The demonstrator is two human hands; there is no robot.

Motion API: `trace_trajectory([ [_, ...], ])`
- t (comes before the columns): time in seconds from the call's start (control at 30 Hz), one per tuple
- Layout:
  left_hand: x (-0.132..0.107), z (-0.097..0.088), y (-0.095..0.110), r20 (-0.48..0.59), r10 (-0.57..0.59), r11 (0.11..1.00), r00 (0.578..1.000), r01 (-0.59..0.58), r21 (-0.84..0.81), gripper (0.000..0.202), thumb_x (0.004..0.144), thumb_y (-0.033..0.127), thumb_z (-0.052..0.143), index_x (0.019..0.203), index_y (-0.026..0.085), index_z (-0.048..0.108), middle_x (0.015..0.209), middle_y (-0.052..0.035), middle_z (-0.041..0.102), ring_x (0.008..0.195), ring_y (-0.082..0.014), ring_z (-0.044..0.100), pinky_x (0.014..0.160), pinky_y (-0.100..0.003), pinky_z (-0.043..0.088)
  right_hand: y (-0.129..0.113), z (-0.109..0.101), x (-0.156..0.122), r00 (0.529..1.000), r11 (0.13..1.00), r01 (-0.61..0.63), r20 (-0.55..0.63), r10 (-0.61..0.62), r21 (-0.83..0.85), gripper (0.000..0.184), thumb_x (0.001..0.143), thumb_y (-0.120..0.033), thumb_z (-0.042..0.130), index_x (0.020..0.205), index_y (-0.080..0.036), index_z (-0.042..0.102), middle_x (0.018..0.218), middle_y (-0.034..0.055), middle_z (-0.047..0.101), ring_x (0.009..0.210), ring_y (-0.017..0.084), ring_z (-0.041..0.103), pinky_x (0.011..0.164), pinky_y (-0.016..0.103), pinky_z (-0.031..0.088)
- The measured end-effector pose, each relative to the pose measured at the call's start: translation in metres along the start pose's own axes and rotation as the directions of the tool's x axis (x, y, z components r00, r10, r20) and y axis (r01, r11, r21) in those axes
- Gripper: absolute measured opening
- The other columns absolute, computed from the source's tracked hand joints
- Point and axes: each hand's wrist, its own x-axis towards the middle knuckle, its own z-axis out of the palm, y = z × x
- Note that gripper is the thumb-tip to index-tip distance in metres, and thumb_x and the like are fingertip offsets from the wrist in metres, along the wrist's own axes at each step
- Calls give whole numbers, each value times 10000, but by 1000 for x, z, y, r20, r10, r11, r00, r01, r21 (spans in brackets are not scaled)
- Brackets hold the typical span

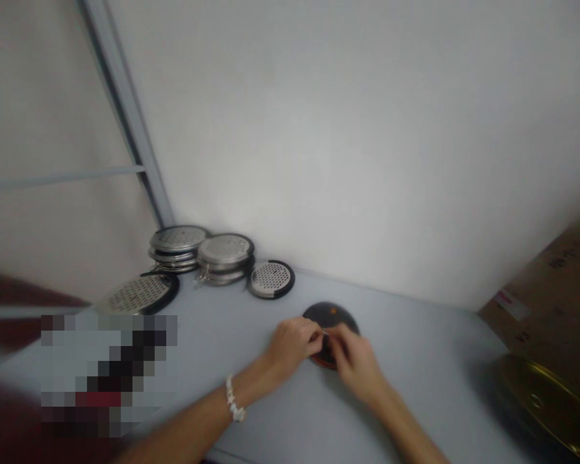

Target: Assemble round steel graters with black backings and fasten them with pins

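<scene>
A dark, round, glossy lid-like disc [319, 314] lies on the grey table, with a small orange spot near its far side. Over it, my left hand [292, 341] and my right hand [357, 361] meet with fingertips pinched. Between them is a small shiny metal piece [325, 332], too blurred to name closely, and both hands grip it. A white bracelet [233, 401] circles my left wrist. Nearest to the hands at the back is a perforated round metal disc with a black rim [271, 278], lying flat.
Two stacks of similar perforated discs [180, 240] [225, 250] stand by the wall. Another large perforated disc [142, 293] lies at left. A cardboard box [555, 290] and a gold-rimmed oval piece [546, 393] are at right. A metal frame post [125, 109] rises at left.
</scene>
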Motion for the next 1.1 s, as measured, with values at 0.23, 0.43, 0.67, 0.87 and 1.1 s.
trace_trajectory([
  [0.23, 0, -1, 2, 5, -38, 999, 999, 38, -34, 119, 854, 149, 633, 796, 192, 727, 770, -16, 736, 732, -164, 650, 696, -248, 442, 0, 1, 1, 998, 998, -48, -39, 49, 26, 216, 1000, -239, 408, 975, -206, 620, 814, 27, 690, 709, 167, 641, 673, 257, 473],
  [0.43, 5, -5, 1, 69, -67, 985, 995, 77, -153, 76, 847, 176, 654, 817, 191, 722, 818, -19, 721, 794, -178, 635, 735, -266, 449, 0, 2, 1, 998, 999, -47, -36, 47, 11, 203, 995, -223, 400, 960, -216, 600, 865, 34, 696, 777, 179, 653, 721, 269, 470],
  [0.67, 8, -7, -1, 44, -21, 965, 999, 32, -261, 57, 837, 160, 687, 865, 190, 726, 964, -44, 704, 972, -203, 603, 906, -319, 452, 6, -1, 4, 993, 993, -105, -43, 107, 52, 207, 1004, -273, 408, 927, -213, 591, 841, 28, 672, 766, 180, 626, 713, 279, 458],
  [0.87, 11, -16, 5, -23, -47, 907, 999, 34, -419, 55, 862, 178, 668, 855, 188, 721, 927, -37, 707, 944, -183, 620, 895, -301, 460, 7, -2, 7, 970, 941, -168, -121, 211, 292, 278, 975, -447, 495, 894, -203, 600, 701, 0, 615, 631, 156, 579, 611, 261, 472],
  [1.1, 13, -29, 13, 34, -70, 741, 997, 75, -667, 158, 905, 248, 608, 916, 162, 740, 937, -57, 754, 893, -178, 674, 860, -278, 497, -1, -12, 15, 968, 806, -151, -80, 238, 572, 350, 907, -554, 590, 909, -204, 598, 700, 19, 671, 604, 157, 620, 566, 262, 512],
])
